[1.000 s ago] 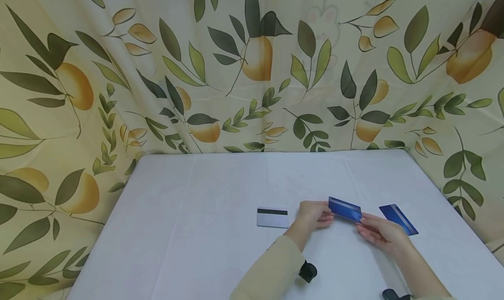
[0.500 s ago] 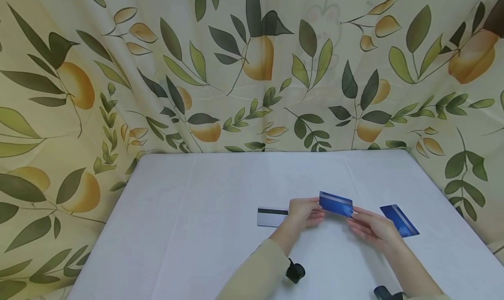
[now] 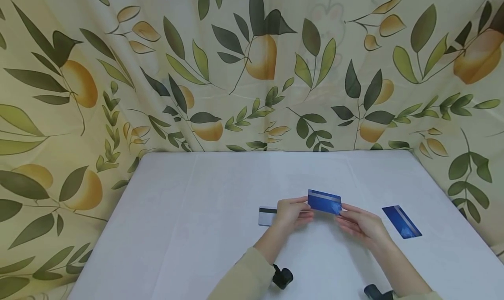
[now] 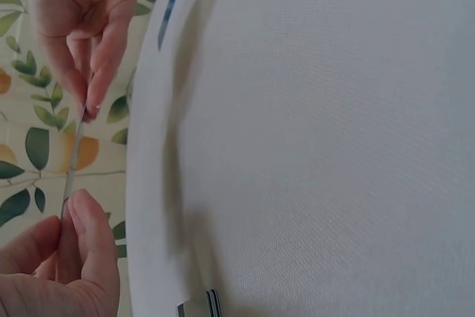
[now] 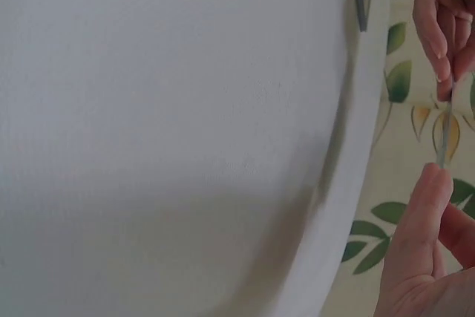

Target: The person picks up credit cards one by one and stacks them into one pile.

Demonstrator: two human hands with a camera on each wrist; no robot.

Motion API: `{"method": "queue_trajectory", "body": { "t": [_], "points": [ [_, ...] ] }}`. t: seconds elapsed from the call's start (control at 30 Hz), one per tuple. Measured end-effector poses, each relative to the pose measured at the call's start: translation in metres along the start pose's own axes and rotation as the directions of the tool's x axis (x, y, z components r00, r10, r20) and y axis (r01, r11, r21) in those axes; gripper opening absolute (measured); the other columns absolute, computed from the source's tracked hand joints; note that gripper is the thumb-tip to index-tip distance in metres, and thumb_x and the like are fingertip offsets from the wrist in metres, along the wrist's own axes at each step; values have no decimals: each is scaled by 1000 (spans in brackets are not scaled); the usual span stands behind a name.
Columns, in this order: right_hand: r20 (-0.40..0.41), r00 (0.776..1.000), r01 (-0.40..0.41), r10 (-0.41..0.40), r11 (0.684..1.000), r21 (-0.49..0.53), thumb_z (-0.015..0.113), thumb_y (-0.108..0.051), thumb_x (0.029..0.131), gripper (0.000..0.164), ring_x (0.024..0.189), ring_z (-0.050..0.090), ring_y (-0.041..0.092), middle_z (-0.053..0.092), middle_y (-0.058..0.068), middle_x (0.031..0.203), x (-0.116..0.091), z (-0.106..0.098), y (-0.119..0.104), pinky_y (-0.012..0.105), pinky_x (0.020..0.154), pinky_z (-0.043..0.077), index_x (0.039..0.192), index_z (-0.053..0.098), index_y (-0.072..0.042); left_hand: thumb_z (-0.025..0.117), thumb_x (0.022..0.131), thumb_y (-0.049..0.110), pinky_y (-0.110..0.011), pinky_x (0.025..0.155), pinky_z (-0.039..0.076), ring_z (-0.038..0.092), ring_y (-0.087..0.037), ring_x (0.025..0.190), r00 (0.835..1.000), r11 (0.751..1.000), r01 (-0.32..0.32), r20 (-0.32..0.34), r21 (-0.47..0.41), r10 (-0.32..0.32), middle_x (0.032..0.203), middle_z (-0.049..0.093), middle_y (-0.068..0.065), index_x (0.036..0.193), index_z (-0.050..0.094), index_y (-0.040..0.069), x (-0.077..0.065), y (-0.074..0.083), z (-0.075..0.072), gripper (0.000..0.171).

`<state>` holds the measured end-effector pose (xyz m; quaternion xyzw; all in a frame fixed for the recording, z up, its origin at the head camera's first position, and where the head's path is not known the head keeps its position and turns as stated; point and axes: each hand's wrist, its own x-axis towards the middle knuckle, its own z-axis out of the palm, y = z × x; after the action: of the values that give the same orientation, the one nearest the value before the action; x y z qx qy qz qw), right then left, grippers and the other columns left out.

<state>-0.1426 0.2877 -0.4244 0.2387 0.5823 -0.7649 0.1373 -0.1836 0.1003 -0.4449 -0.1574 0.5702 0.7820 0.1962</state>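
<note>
Both hands hold one blue card (image 3: pixel 324 202) with a grey stripe above the table. The left hand (image 3: pixel 290 214) pinches its left end, and the right hand (image 3: pixel 363 226) pinches its lower right corner. In the left wrist view the card (image 4: pixel 76 150) shows edge-on between the fingertips of the two hands. The right wrist view also shows the card (image 5: pixel 446 133) as a thin edge. A silver card (image 3: pixel 267 216) with a black stripe lies flat, partly hidden behind the left hand. To the right of the right hand lies a second blue card (image 3: pixel 402 221), flat and slanted.
A white cloth covers the table (image 3: pixel 212 182). Behind it hangs a curtain (image 3: pixel 157 72) printed with leaves and fruit. Black wrist cameras show under the left wrist (image 3: pixel 282 277) and the right wrist (image 3: pixel 377 292).
Both hands have moved left with the blue card, and the card has risen slightly in the view. The left hand now covers part of the silver card. The cards on the table stay put.
</note>
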Motion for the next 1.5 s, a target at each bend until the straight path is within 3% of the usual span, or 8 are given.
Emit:
{"method": "queue_trajectory", "body": {
  "t": [0.1, 0.2, 0.3, 0.63, 1.5],
  "points": [
    [-6, 1000, 10, -10, 1000, -26, 60, -11, 88, 16, 80, 68, 17, 70, 3, 81, 1, 7, 2, 28, 74, 55, 100, 68, -18, 62, 78, -5, -35, 65, 57, 67, -20, 66, 1000, 1000, -11, 2, 5, 11, 80, 68, -16, 104, 68, 3, 0, 0, -9, 28],
    [-17, 1000, 17, -19, 998, -60, 60, -11, 88, 38, 80, 68, 17, 70, 2, 81, 2, 16, 5, 27, 74, 55, 126, 54, -6, 62, 79, -3, -34, 66, 57, 67, -20, 68, 1000, 999, -24, 1, 22, 24, 81, 68, -17, 106, 68, 3, -1, 1, -18, 28],
    [-10, 1000, 28, -29, 996, -88, 58, -10, 89, 55, 79, 68, 16, 70, 2, 81, 4, 24, 8, 27, 73, 55, 137, 35, 3, 62, 80, -2, -34, 66, 57, 67, -19, 68, 1000, 999, -30, 0, 31, 30, 82, 68, -18, 107, 67, 3, -3, 1, -27, 28],
    [-13, 999, 33, -35, 991, -127, 57, -10, 90, 54, 77, 68, 15, 70, 3, 82, 5, 48, 14, 25, 70, 56, 137, 35, 4, 61, 79, -3, -35, 67, 57, 66, -14, 63, 998, 998, -67, 17, 17, 67, 83, 68, -21, 111, 64, -1, -5, 6, -53, 32],
    [-42, 999, 23, -29, 989, -143, 59, -5, 86, 43, 69, 68, 15, 69, 8, 79, 10, 91, 37, 26, 61, 56, 127, 49, 5, 60, 79, -4, -34, 65, 57, 65, -13, 61, 994, 995, -90, -52, 36, 92, 85, 68, -18, 115, 60, -5, -25, 9, -97, 36]
  ]
}}
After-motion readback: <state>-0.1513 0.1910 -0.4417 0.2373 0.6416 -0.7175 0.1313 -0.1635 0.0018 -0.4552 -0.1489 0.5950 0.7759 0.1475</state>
